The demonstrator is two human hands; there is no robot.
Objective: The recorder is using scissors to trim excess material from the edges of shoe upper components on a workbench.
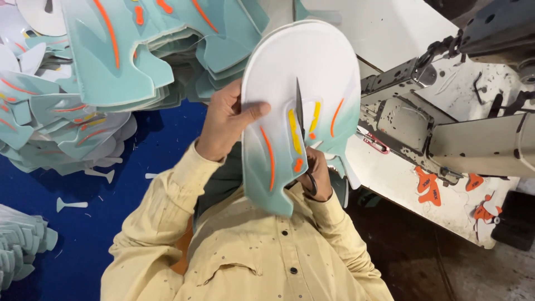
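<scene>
My left hand [224, 121] grips the left edge of a flat white-and-teal shoe upper piece [312, 67] with orange and yellow stripes, held upright in front of me. My right hand [319, 168] is mostly hidden behind the lower part of that piece and holds a pair of dark scissors [300, 114]. The scissor blades point up across the middle of the piece, next to the yellow stripes. Both arms wear pale yellow sleeves.
A large heap of similar teal pieces [111, 61] lies at the upper left on a blue surface [95, 228], with small offcuts scattered about. Another stack [19, 245] sits at the lower left. A worn white sewing machine [446, 122] stands to the right.
</scene>
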